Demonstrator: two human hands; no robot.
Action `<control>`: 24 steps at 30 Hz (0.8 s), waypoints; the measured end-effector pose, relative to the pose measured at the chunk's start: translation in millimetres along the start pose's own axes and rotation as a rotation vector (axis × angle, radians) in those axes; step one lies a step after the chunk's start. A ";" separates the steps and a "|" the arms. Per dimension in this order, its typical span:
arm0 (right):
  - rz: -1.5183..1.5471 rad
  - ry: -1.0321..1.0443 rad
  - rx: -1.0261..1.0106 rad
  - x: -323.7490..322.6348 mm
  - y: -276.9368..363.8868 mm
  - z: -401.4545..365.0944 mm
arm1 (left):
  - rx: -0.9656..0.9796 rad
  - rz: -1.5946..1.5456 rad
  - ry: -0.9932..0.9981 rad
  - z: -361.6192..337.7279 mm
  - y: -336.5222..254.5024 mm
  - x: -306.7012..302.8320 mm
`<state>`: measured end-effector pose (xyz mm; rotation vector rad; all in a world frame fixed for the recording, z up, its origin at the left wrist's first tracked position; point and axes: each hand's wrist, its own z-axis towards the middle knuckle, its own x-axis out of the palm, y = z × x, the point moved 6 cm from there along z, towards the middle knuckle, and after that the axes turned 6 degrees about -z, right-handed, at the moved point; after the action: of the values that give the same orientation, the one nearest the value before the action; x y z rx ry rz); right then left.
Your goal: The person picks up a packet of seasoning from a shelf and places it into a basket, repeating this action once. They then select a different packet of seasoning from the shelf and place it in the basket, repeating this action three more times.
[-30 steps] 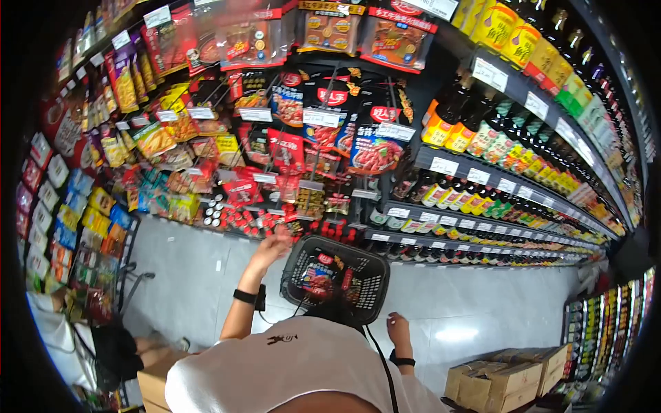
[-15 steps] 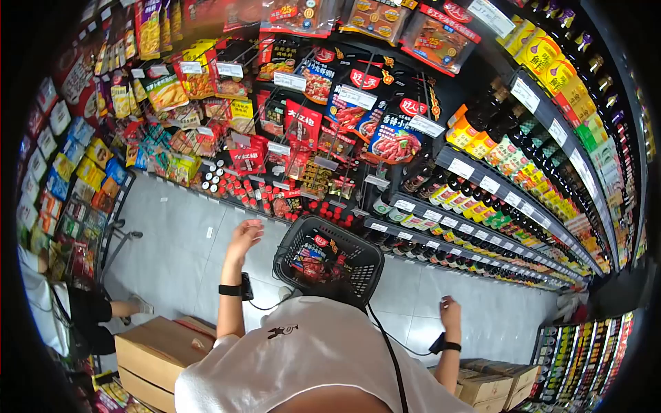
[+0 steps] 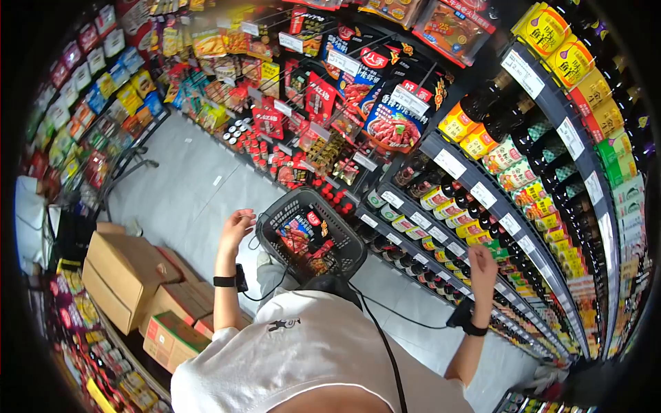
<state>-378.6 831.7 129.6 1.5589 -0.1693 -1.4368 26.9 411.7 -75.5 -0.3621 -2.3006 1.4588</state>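
The black-and-red packet (image 3: 301,234) was in the basket (image 3: 350,253) w/ other goods, so that bit looked done; what was left, if any, I couldn't tell. Just beside the rim, the L hand (image 3: 237,226) was empty, fingers loosely apart, & the R hand (image 3: 483,270), also empty w/ fingers slightly bent, was up nr the shelved bottles (image 3: 449,208), well apart from the basket.

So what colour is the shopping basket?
Black or very dark grey, with an openwork mesh side; the basket shows best in the head view.
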 end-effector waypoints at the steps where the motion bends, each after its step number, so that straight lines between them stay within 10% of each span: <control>1: 0.000 0.020 -0.060 17.9 -5.8 14.1 | 0.001 -0.014 -0.025 -15.4 -0.2 7.4; 15: 0.200 0.190 -0.449 230.1 115.7 -45.8 | 0.179 0.123 -0.241 -105.9 -84.8 -115.1; 24: 0.134 -0.020 0.215 241.3 22.7 -224.1 | 0.009 0.366 -0.001 -50.8 -113.0 -161.0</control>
<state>-112.1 781.1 -58.7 1.6716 -0.4447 -1.3640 192.4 337.7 16.1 -0.8156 -2.3137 1.6317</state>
